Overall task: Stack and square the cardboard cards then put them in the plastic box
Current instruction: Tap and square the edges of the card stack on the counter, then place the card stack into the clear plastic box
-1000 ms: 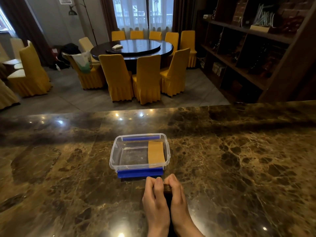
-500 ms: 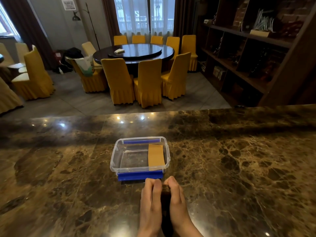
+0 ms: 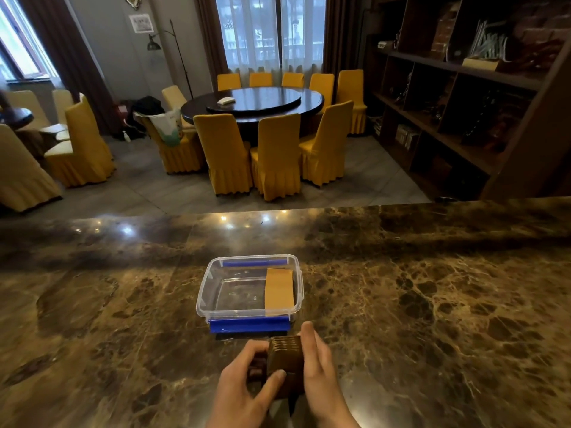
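Observation:
A stack of brown cardboard cards [image 3: 285, 362] stands on edge on the marble counter, just in front of me. My left hand [image 3: 244, 384] grips its left side with the thumb across the near face. My right hand [image 3: 318, 375] presses flat against its right side. Beyond the stack sits a clear plastic box [image 3: 216, 291] with blue clips at front and back. One tan cardboard card [image 3: 279, 288] lies inside the box along its right wall. The stack's far end is a short gap from the box's front clip.
The brown marble counter [image 3: 432, 304] stretches wide to both sides of the box. Past its far edge lies a dining room with a round table [image 3: 256, 101] and yellow chairs. Dark wooden shelves [image 3: 463, 103] stand at the right.
The hands were pressed together around the stack, hiding it. The left hand has now shifted back and opened its grip, showing the stack's top. The camera has tilted slightly.

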### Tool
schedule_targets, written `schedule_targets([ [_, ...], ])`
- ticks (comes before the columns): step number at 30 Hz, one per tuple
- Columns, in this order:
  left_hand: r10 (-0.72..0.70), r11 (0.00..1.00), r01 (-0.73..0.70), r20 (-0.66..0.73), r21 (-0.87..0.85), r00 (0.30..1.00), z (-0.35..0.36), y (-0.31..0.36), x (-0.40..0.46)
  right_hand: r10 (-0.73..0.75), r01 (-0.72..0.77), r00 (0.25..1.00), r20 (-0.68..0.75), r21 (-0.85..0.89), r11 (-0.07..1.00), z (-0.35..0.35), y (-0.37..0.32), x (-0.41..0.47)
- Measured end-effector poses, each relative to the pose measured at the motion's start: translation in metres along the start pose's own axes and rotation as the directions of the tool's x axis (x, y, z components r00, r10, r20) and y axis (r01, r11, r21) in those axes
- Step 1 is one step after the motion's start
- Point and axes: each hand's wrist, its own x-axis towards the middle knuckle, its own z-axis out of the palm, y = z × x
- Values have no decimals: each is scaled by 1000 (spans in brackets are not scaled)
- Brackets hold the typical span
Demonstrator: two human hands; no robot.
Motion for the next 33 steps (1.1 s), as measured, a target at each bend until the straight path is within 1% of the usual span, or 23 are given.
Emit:
schedule_targets([
  [2,-46,996,44,-30,-75,998,0,3,-2,-79,81,995,54,-28,996,-11,-9,-2],
  [5,-104,974,81,-99,-211,990,0,11,3,-221,230,967,127,-67,971,-28,-26,-1],
  [8,-129,946,78,-143,-316,981,-8,20,15,-267,294,945,189,-129,947,-34,-42,7],
  [10,-116,943,62,-150,-327,982,-14,29,26,-284,316,941,184,-177,932,-32,-53,16],
  [13,-68,942,24,-122,-334,990,-22,44,48,-323,345,938,129,-235,909,-24,-72,31],
  [15,-46,943,3,-122,-332,991,-30,49,65,-334,343,939,79,-261,902,-16,-82,42],
  [19,-32,951,-26,-182,-307,983,-52,56,99,-332,325,943,25,-290,900,11,-101,65],
  [21,-64,959,11,-179,-282,982,-61,54,113,-315,302,949,11,-320,898,24,-106,77],
  [24,-121,978,87,-174,-192,977,-70,46,132,-274,236,961,-35,-410,881,38,-107,97],
  [28,-178,982,163,-195,-92,964,-81,29,150,-188,147,981,-50,-446,883,54,-97,118],
  [31,-228,973,230,-158,-6,961,-79,10,158,-132,70,987,-92,-491,869,59,-78,126],
  [33,-229,971,236,-133,38,964,-76,1,163,-113,36,987,-117,-517,855,58,-71,131],
])
